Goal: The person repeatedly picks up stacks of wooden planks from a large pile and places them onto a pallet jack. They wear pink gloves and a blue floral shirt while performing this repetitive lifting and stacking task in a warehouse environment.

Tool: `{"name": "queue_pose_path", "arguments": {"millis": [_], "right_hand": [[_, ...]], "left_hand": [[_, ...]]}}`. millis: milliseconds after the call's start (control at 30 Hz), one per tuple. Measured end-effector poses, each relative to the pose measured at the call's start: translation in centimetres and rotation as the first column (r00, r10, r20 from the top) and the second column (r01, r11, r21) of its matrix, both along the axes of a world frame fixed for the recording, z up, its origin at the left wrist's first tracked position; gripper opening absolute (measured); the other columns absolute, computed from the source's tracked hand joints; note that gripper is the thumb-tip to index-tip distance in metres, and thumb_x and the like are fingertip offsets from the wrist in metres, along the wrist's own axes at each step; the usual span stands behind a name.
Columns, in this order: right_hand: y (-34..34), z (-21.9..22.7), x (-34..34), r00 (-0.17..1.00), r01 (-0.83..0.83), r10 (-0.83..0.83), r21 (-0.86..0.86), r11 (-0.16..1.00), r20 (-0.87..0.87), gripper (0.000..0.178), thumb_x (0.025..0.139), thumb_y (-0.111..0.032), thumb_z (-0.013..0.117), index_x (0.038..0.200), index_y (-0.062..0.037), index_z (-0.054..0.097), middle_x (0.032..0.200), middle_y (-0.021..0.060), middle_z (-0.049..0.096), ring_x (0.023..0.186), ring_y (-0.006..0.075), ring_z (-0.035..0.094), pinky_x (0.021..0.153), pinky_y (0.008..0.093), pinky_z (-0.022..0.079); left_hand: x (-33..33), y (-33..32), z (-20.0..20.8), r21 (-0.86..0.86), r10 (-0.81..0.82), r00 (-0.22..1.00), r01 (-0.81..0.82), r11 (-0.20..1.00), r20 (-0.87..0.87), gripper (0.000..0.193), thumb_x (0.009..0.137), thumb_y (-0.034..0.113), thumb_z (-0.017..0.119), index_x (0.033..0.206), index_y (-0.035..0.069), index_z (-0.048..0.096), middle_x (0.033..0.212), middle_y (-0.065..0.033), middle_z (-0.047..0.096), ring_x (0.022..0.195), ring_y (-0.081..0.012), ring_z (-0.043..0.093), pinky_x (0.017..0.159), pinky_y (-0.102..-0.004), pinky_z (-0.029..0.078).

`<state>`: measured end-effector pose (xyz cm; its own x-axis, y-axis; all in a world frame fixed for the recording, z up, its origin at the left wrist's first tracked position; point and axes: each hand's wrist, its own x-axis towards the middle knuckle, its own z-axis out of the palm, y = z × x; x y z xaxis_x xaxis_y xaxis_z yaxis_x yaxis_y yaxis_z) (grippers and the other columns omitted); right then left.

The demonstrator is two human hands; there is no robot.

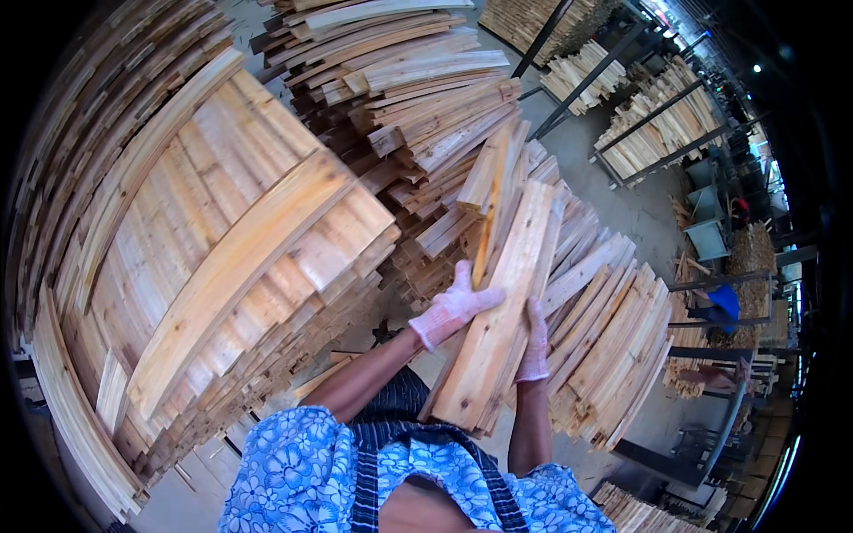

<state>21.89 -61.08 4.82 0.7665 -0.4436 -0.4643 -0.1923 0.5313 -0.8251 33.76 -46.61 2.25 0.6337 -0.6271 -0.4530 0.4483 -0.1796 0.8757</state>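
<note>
A small bundle of pale wooden boards point(498, 311) is held lengthwise in front of me, its near end close to my apron. My left hand point(456, 308), in a pinkish knit glove, grips the bundle's left side, with a finger lying over the top board. On the opposite side, my right hand point(533, 345), gloved the same way, presses along the boards' edge; part of its fingers is hidden. Beyond the bundle's far end, loose boards point(484, 173) lie at angles on a stack.
To the left stands a broad, layered stack of boards point(204, 169), with one curved-looking plank point(240, 266) across its top. Another board pile point(613, 338) is close on my right. Metal racks point(657, 115) with timber stand farther back. A person in blue point(718, 306) is at the far right.
</note>
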Motion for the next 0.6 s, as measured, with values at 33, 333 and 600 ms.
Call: {"name": "queue_pose_path", "arguments": {"millis": [33,333,600], "right_hand": [[0.5,1.0,-0.2,0.999,0.029,-0.028,-0.041,0.999,0.035,0.069,0.099,-0.053,0.063,0.143,-0.0002,0.053,0.127,0.0156,0.068,0.108,0.0256,0.071,0.096,0.0385,0.059],[1.3,3.1,-0.5,0.956,0.211,-0.089,-0.445,0.87,0.279,0.089,0.099,-0.037,0.066,0.165,-0.0072,0.014,0.155,0.0156,0.041,0.135,0.0273,0.049,0.113,0.0414,0.044],[1.4,-3.9,-6.0,0.968,0.068,-0.121,-0.234,0.97,-0.218,0.097,0.094,-0.037,0.071,0.164,-0.0039,0.014,0.155,0.0204,0.041,0.136,0.0336,0.049,0.112,0.0441,0.044]], "left_hand": [[0.0,0.2,1.9,-0.018,-0.021,1.0,0.021,1.0,0.012,0.134,0.074,0.061,0.084,0.163,-0.001,0.004,0.139,-0.0264,0.057,0.13,-0.0337,0.058,0.109,-0.0355,0.044],[-0.4,-1.5,0.7,-0.554,-0.029,0.994,-0.034,0.832,-0.105,0.086,0.087,0.034,0.084,0.153,0.002,0.04,0.137,-0.0159,0.062,0.12,-0.0224,0.064,0.1,-0.0343,0.054],[-8.8,1.0,-9.3,-0.425,-0.256,0.666,-0.102,0.899,-0.7,0.063,0.095,0.048,0.072,0.137,0.003,0.062,0.126,-0.0128,0.072,0.103,-0.0221,0.074,0.093,-0.0371,0.06]]}}
